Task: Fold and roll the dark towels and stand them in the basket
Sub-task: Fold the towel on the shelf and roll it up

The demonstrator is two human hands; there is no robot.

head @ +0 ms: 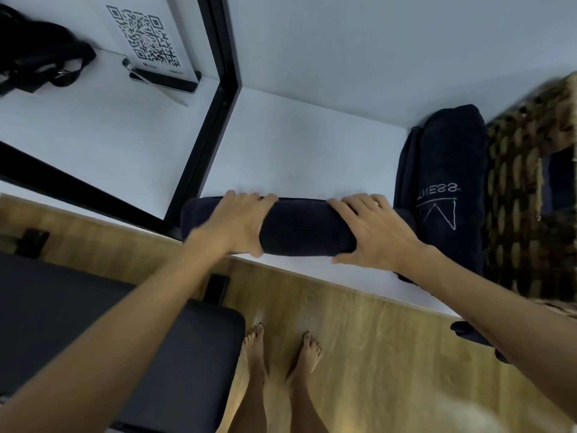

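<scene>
A dark rolled towel [307, 228] is lying crosswise near the front edge of the white worktop [296, 151]. Both hands are resting on top of it, well apart: the left hand [242, 221] is wrapping over the roll toward its left end, fingers curling over the far side and thumb at the near side, and the right hand [373, 229] is gripping the right end the same way. Just to the right, a folded dark towel [449, 170] with pale stitched lettering is lying flat, touching the woven basket [524, 189] standing at the worktop's right side. Something dark is showing inside the basket; what it is cannot be made out. Further out, a QR code sign [146, 39] is standing behind a black frame [215, 104], and bare feet [281, 348] are standing on the wooden floor [374, 339].
</scene>
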